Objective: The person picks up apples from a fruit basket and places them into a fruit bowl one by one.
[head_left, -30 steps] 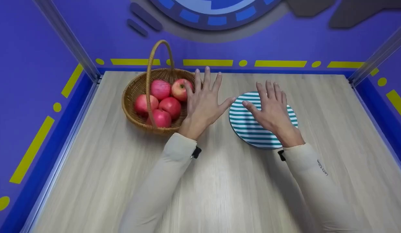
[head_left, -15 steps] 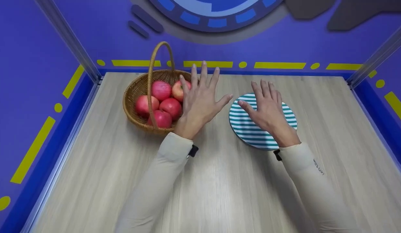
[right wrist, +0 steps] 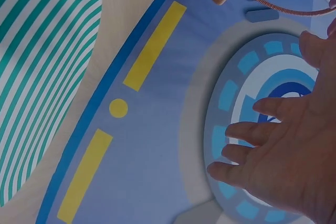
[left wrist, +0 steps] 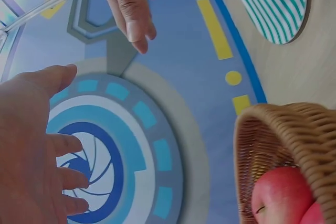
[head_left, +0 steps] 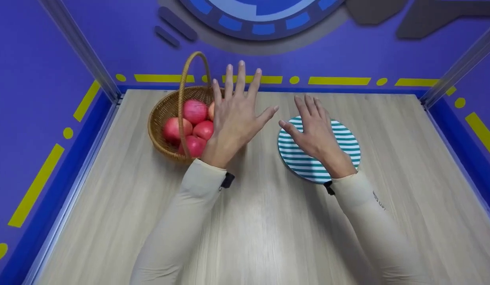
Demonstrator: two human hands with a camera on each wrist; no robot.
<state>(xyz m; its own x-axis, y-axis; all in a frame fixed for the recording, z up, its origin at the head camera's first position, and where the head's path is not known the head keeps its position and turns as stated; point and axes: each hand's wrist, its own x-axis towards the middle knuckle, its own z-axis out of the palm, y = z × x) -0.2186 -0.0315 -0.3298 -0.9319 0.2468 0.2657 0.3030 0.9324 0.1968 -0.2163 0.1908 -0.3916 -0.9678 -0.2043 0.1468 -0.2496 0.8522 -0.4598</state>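
In the head view my left hand (head_left: 235, 118) is held up with fingers spread, overlapping the right side of a wicker basket (head_left: 153, 132). It holds nothing. Several red apples (head_left: 194, 111) lie in the basket, under its tall arched handle (head_left: 181, 99); my hand hides part of them. To the right, my right hand (head_left: 316, 132) hovers over a round, flat disc with teal and white stripes (head_left: 346, 138), its fingers extended and nothing in its grasp. The left wrist view catches both hands raised above the table, apart from each other, with an apple (left wrist: 281, 195) showing inside the basket.
A pale wood-grain table (head_left: 253, 229) carries the basket and the disc. Blue panels enclose it at the back (head_left: 264, 59) and sides, with metal posts (head_left: 84, 47) at the corners. Each wrist wears a black strap (head_left: 228, 180) over a light sleeve (head_left: 169, 225).
Both hands have drifted left in the head view, and the left one has also risen higher, covering more of the apples. The basket and disc stay in place.
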